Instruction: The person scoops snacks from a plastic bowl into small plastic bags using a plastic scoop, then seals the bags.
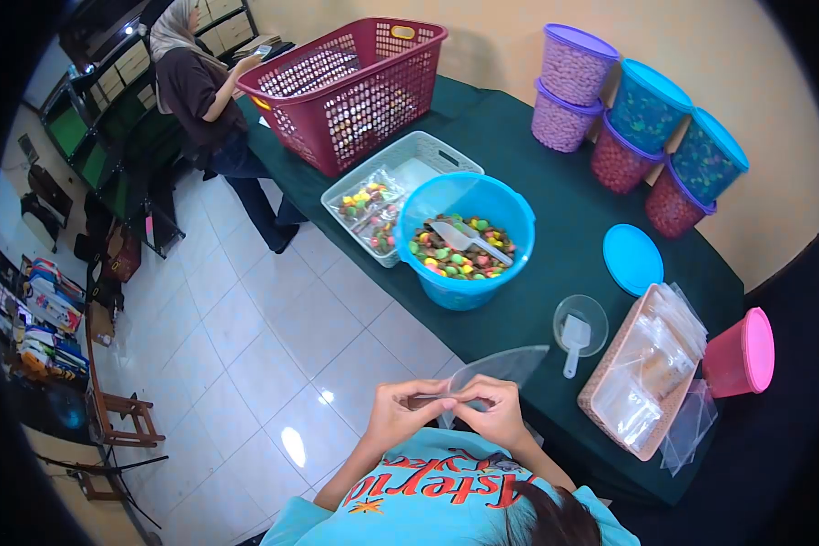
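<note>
Close to my chest, my left hand (406,411) and my right hand (493,409) meet, fingers pinched on a clear plastic bag (510,363). The bag slants up to the right beyond my fingers. In front of it, on the table, stands a blue bucket (465,292) of colourful candies (446,262). A clear scoop (464,238) lies on those candies. To the right of my hands, a small white scoop (573,341) rests in a clear bowl (594,312). Further right, a woven basket (594,382) holds stacked clear plastic bags (655,350).
On the dark green table (537,264) also stand a white tray (446,146) with filled bags, a maroon basket (309,136), a blue lid (632,259), a pink tub (735,355) and several stacked candy tubs (651,105). Another person (196,96) stands at the table's far left.
</note>
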`<action>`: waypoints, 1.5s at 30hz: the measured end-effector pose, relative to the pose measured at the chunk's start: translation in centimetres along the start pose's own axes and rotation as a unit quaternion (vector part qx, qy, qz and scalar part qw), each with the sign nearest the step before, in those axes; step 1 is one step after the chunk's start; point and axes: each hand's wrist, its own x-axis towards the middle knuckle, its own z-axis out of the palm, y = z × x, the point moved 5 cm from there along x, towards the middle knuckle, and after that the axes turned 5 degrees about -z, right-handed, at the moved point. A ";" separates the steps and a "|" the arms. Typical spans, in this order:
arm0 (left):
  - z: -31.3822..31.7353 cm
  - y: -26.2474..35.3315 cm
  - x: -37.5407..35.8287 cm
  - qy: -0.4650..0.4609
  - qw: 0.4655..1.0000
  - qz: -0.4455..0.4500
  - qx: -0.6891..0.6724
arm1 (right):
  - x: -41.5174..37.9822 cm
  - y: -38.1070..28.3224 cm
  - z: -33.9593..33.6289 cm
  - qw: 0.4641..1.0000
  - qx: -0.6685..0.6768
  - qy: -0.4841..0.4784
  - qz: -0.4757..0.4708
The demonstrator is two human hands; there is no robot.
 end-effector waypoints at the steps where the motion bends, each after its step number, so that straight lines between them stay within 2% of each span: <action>1: -1.4 -0.4 0.0 0.013 1.000 -0.003 -0.013 | 0.4 0.3 1.1 0.999 0.003 -0.025 0.021; 2: -2.4 -0.5 -0.1 0.013 1.000 -0.001 -0.012 | 0.8 0.7 2.2 0.998 0.007 -0.049 0.043; 3: -3.5 -0.2 -0.2 0.021 0.999 0.019 0.031 | 0.9 1.8 3.1 0.991 0.076 -0.058 0.090; 6: -5.8 1.1 -0.4 0.033 0.991 0.073 0.111 | 2.0 2.4 5.2 0.973 0.163 -0.091 0.134; 8: -7.0 2.5 -0.6 0.058 0.983 0.121 0.126 | 2.8 3.0 6.4 0.974 0.168 -0.092 0.121; 10: -8.1 3.0 -0.4 0.068 0.974 0.151 0.157 | 3.8 3.1 7.0 0.988 0.134 -0.028 0.067; 11: -8.6 3.4 -0.4 0.105 0.968 0.166 0.158 | 4.3 2.7 7.4 0.989 0.132 -0.023 0.069; 12: -9.2 3.7 -0.4 0.143 0.960 0.182 0.159 | 5.2 0.8 7.4 1.000 0.028 0.000 -0.005; 13: -9.5 3.7 0.0 0.138 0.961 0.181 0.159 | 6.1 -0.6 7.5 0.994 -0.077 0.021 -0.080; 14: -9.8 4.0 0.2 0.152 0.951 0.227 0.147 | 7.0 -0.6 7.9 0.993 -0.080 0.024 -0.079; 15: -10.2 4.4 0.3 0.166 0.938 0.271 0.135 | 7.7 -1.2 8.2 0.977 -0.150 0.028 -0.149; 16: -10.5 4.4 0.8 0.163 0.939 0.270 0.134 | 8.4 -1.8 8.8 0.951 -0.219 0.031 -0.217; 18: -11.6 5.2 1.2 0.186 0.916 0.332 0.130 | 10.4 -1.6 9.6 0.948 -0.253 0.011 -0.191; 20: -12.5 5.2 2.0 0.176 0.916 0.326 0.153 | 12.5 -1.5 10.0 0.950 -0.226 -0.001 -0.217; 22: -12.6 5.5 3.7 0.081 0.926 0.349 0.117 | 14.1 -1.1 9.8 0.958 -0.199 -0.004 -0.208; 23: -12.6 6.3 4.4 0.088 0.922 0.356 0.123 | 14.9 -0.9 9.6 0.952 -0.190 -0.011 -0.238; 24: -12.5 6.6 5.8 0.056 0.963 0.262 -0.032 | 15.7 -0.7 9.5 0.946 -0.179 -0.017 -0.268; 25: -12.4 6.5 7.0 0.024 0.969 0.159 -0.186 | 16.5 -0.8 9.7 0.945 -0.172 -0.038 -0.276; 26: -12.8 6.9 8.0 0.033 0.969 0.164 -0.180 | 17.2 -0.6 9.8 0.945 -0.162 -0.042 -0.282; 28: -11.6 6.6 10.2 -0.137 0.917 0.059 -0.369 | 18.3 -0.2 10.2 0.936 -0.155 -0.099 -0.299; 30: -11.2 7.2 11.6 -0.134 0.905 0.072 -0.398 | 19.1 0.3 10.4 0.934 -0.160 -0.109 -0.299; 32: -11.0 7.0 12.8 -0.106 0.926 0.019 -0.361 | 19.6 1.7 10.1 0.933 -0.174 -0.124 -0.290; 34: -10.9 6.2 13.8 -0.079 0.935 0.008 -0.345 | 20.1 2.5 9.4 0.933 -0.176 -0.120 -0.292; 36: -11.3 2.8 14.7 -0.003 0.935 -0.115 -0.335 | 20.5 2.9 8.3 0.942 -0.155 -0.062 -0.291; 37: -11.1 2.8 15.3 0.014 0.925 -0.072 -0.373 | 20.6 3.0 8.0 0.940 -0.147 -0.042 -0.305; 40: -10.2 4.1 16.9 -0.003 0.927 -0.050 -0.371 | 20.8 2.6 7.2 0.936 -0.141 -0.047 -0.319; 42: -10.2 4.6 18.0 -0.037 0.904 -0.042 -0.423 | 21.7 2.0 5.9 0.944 -0.131 -0.061 -0.297; 44: -11.1 4.6 19.6 -0.042 0.885 0.010 -0.463 | 23.0 1.6 3.2 0.972 -0.127 -0.011 -0.196; 45: -11.6 4.9 20.3 -0.052 0.880 0.019 -0.471 | 23.4 2.0 1.2 0.976 -0.181 -0.004 -0.120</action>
